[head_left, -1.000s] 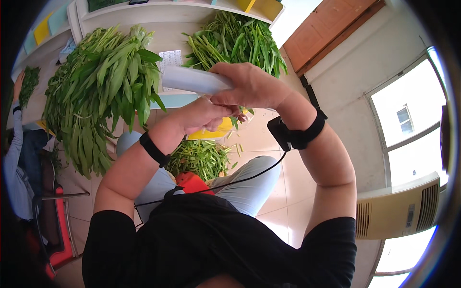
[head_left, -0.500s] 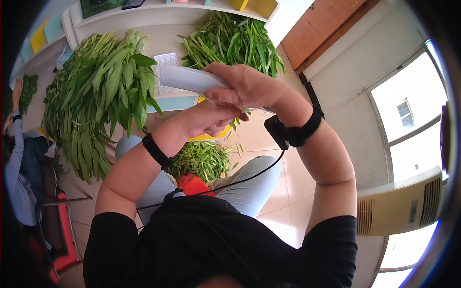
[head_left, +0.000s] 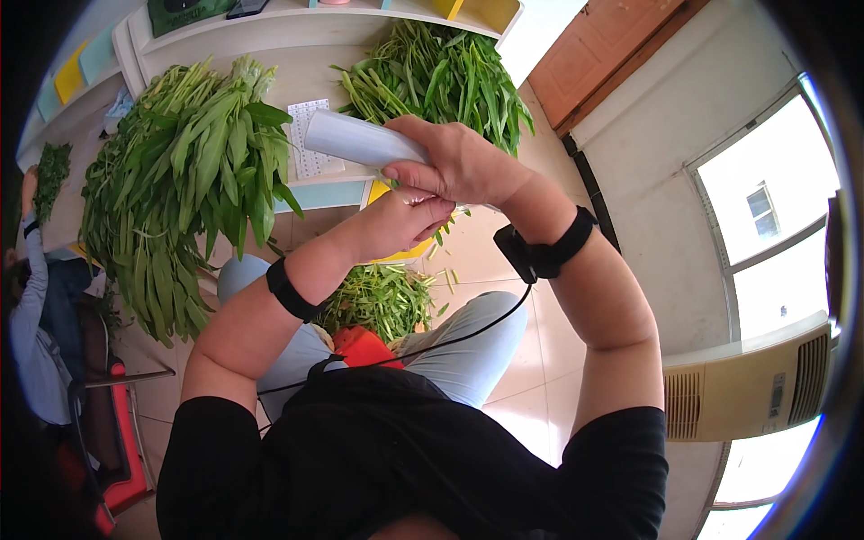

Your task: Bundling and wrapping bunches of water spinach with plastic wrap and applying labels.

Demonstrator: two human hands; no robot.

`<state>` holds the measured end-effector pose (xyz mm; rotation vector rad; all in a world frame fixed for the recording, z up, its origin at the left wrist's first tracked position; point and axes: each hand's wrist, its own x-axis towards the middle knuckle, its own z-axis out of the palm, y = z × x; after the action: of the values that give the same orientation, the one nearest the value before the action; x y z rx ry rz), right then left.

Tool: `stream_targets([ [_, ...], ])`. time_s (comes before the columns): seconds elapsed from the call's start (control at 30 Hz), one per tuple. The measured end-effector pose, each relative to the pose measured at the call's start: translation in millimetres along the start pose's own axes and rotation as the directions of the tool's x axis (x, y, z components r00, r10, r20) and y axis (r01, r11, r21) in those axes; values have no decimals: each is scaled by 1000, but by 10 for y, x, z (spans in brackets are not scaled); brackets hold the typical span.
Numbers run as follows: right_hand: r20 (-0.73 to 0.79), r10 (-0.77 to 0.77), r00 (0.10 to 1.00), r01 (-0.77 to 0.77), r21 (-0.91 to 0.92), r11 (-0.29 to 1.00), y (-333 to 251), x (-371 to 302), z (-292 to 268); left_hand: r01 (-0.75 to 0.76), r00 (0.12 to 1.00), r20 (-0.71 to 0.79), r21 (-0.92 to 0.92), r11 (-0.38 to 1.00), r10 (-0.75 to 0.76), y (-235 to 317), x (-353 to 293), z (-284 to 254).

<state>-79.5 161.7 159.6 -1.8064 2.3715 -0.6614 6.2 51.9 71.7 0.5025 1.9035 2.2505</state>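
My right hand (head_left: pixel 463 162) has its fingers clamped around a smooth, whitish, cylindrical plastic roll (head_left: pixel 360 139), which slants up to the left and hangs in the air by the front edge of the pale, light-blue-fronted counter (head_left: pixel 306 81), toward that edge's right end. My left hand (head_left: pixel 400 220) is just beneath, close against the right, with its fingers curled inward and partly hidden; I cannot tell whether they close on anything. Behind the roll's far end, near the counter's front edge, lies a white paper sheet printed with a grid (head_left: pixel 299 135). To the left, a large bundle of long-leaved green stalks (head_left: pixel 180 180) spills over the front edge, leaves drooping toward the floor. At the counter's back right, a second heap of leafy green stalks (head_left: pixel 459 85) rests with its leaves hanging past the right edge. Below my hands, between my knees, is a loose pile of cut green stems and leaves (head_left: pixel 378 297). At far left, a co-worker's hand (head_left: pixel 30 189) is beside a small dark-green leafy heap (head_left: pixel 54 171).
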Motion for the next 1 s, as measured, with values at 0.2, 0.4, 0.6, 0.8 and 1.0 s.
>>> stream_targets([
  [0.2,-10,25,1000,-24,47,999,-12,-56,-5,-102,990,-50,360,927,129,24,-43,15],
  [0.4,-100,-21,995,23,16,1000,-54,-37,-21,-330,921,-5,526,784,390,102,-27,-8],
  [0.6,-84,-13,996,13,6,1000,-45,-32,-23,-281,956,125,648,708,266,289,-83,-67],
  [0.8,-101,7,995,-13,-61,998,-55,-33,19,-312,939,124,698,645,320,238,-98,-94],
  [1.0,-178,0,984,-43,-235,971,-101,3,72,-252,965,253,797,548,76,385,-153,-88],
])
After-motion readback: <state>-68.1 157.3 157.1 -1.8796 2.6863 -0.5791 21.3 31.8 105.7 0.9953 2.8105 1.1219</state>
